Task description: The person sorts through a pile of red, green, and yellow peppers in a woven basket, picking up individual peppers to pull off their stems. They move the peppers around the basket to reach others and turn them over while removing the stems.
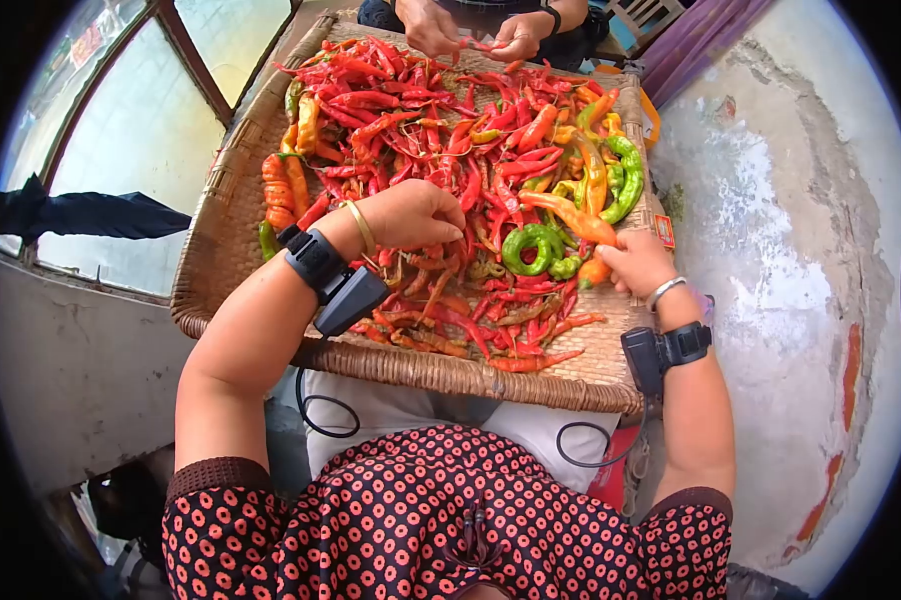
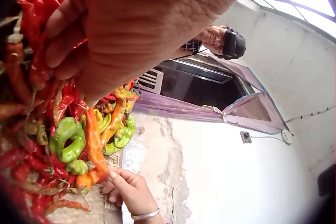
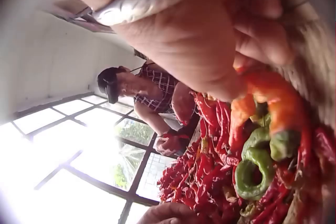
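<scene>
My right hand (image 1: 639, 262) pinches a long orange pepper (image 1: 571, 215) near its wide end, at the right side of a woven basket tray (image 1: 611, 395). Thumb and fingers also show at that end in the left wrist view. Just beside the pepper lies a curled green pepper (image 1: 533, 249). Over the middle of the heap of red chillies (image 1: 401, 130) is my left hand (image 1: 411, 215), palm down with fingers loosely bent. In the left wrist view its fingertips (image 2: 58, 58) are right at the red chillies, and nothing shows held in them.
Across the tray another person's hands (image 1: 519, 35) hold a red chilli. Yellow and green peppers (image 1: 626, 180) lie along the right rim, and a wrinkled orange pepper (image 1: 278, 190) on the left. A peeling wall (image 1: 751, 250) stands close on the right, windows (image 1: 121, 130) on the left.
</scene>
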`<control>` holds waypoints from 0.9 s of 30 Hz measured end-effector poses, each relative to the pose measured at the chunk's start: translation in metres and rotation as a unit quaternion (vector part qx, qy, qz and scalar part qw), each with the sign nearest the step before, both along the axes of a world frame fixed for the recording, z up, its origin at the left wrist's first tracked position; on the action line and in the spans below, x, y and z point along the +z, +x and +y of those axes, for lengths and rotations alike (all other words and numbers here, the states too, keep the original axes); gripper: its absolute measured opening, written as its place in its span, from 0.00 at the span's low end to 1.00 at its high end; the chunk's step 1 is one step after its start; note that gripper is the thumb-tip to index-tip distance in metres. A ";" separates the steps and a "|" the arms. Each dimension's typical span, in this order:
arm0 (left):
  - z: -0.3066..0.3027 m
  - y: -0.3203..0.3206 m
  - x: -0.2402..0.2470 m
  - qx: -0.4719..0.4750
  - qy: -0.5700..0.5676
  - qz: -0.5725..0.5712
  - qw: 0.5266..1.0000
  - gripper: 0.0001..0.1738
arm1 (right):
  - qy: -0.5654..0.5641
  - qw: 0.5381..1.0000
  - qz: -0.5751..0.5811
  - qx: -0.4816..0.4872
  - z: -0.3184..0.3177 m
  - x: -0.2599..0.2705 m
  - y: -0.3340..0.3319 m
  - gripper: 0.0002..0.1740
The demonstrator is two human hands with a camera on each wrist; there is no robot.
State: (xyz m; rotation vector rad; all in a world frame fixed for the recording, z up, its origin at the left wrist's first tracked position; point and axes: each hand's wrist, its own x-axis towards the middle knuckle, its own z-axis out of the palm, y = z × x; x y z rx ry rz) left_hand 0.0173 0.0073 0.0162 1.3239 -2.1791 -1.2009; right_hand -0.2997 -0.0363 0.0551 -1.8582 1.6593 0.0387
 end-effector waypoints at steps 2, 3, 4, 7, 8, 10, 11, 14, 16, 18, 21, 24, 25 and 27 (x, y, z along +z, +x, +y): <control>-0.001 0.001 -0.001 0.002 -0.007 -0.003 1.000 0.11 | -0.167 0.962 0.176 0.128 0.003 0.001 0.001 0.19; -0.002 0.001 -0.003 0.006 -0.008 0.001 1.000 0.11 | -0.168 0.961 0.176 0.130 0.004 0.009 0.007 0.19; -0.002 0.002 -0.004 0.009 -0.009 0.006 1.000 0.10 | -0.243 0.944 0.191 0.117 0.006 0.017 0.014 0.18; -0.007 0.000 0.000 0.032 0.000 -0.007 0.999 0.10 | -0.336 0.920 0.164 0.114 0.002 0.030 0.039 0.17; -0.007 -0.001 0.000 0.032 0.000 -0.008 0.999 0.10 | -0.297 0.929 0.162 0.151 0.001 0.031 0.050 0.16; -0.007 -0.002 -0.005 0.037 -0.104 -0.008 0.994 0.09 | -0.240 0.936 0.147 0.211 -0.001 0.026 0.071 0.16; -0.008 -0.002 -0.007 0.040 -0.103 -0.010 0.994 0.09 | -0.223 0.936 0.137 0.235 -0.002 0.020 0.080 0.16; -0.008 -0.002 -0.008 0.095 -0.282 -0.040 0.954 0.09 | -0.231 0.928 0.068 0.285 -0.017 -0.018 0.089 0.16; -0.009 0.002 -0.011 0.108 -0.293 -0.083 0.946 0.11 | -0.271 0.899 0.019 0.343 -0.022 -0.042 0.091 0.18; -0.009 0.004 -0.016 0.105 -0.316 -0.141 0.932 0.14 | -0.257 0.900 0.014 0.353 -0.020 -0.056 0.090 0.20; -0.011 0.002 -0.015 0.040 -0.282 -0.156 0.946 0.13 | -0.284 0.895 -0.004 0.343 -0.023 -0.063 0.090 0.16; -0.010 -0.005 -0.016 -0.027 -0.243 -0.117 0.963 0.12 | -0.247 0.918 -0.143 0.275 -0.032 -0.059 0.086 0.09; -0.008 -0.009 -0.016 -0.062 -0.209 -0.068 0.974 0.11 | -0.213 0.936 -0.145 0.241 -0.032 -0.053 0.084 0.10; 0.000 -0.016 -0.007 -0.094 -0.184 -0.031 0.978 0.11 | -0.168 0.946 -0.180 0.211 -0.035 -0.048 0.081 0.09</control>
